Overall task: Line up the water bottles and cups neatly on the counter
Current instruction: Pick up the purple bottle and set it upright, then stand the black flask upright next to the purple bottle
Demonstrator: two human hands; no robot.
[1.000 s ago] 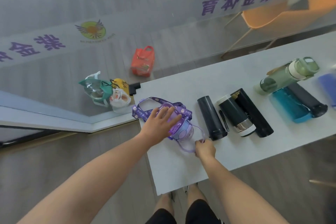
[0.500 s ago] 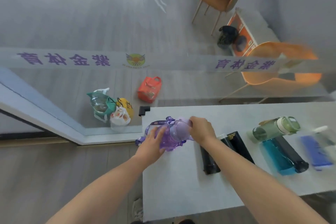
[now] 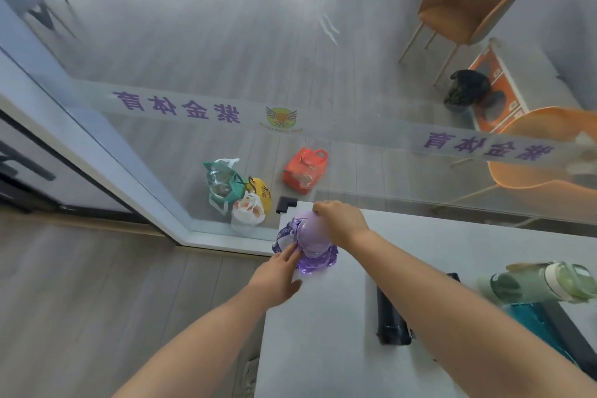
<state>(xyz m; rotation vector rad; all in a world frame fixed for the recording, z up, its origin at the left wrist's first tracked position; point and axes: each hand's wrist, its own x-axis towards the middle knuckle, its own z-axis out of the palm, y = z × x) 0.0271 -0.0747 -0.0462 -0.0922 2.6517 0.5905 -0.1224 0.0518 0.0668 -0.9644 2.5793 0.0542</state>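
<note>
A purple water bottle [image 3: 310, 237] stands upright near the far left corner of the white counter [image 3: 323, 339], its purple strap [image 3: 284, 236] bunched around its foot. My right hand [image 3: 342, 221] grips the bottle from the top and right side. My left hand [image 3: 278, 275] rests with flat fingers against the strap at the bottle's lower left. A black bottle [image 3: 391, 326] lies on the counter under my right forearm. A green bottle [image 3: 542, 281] and a teal bottle [image 3: 533, 323] lie at the right edge.
A glass partition with purple lettering [image 3: 181, 105] runs behind the counter. Beyond it on the floor sit an orange bag [image 3: 305, 170] and several plastic bags [image 3: 239, 191]. A black corner piece [image 3: 286, 203] sits at the counter's far left corner. Orange chairs [image 3: 468, 0] stand further back.
The purple bottle went from lying on its side to standing upright near the counter's far left corner. My right hand moved onto its top. The camera tilted up.
</note>
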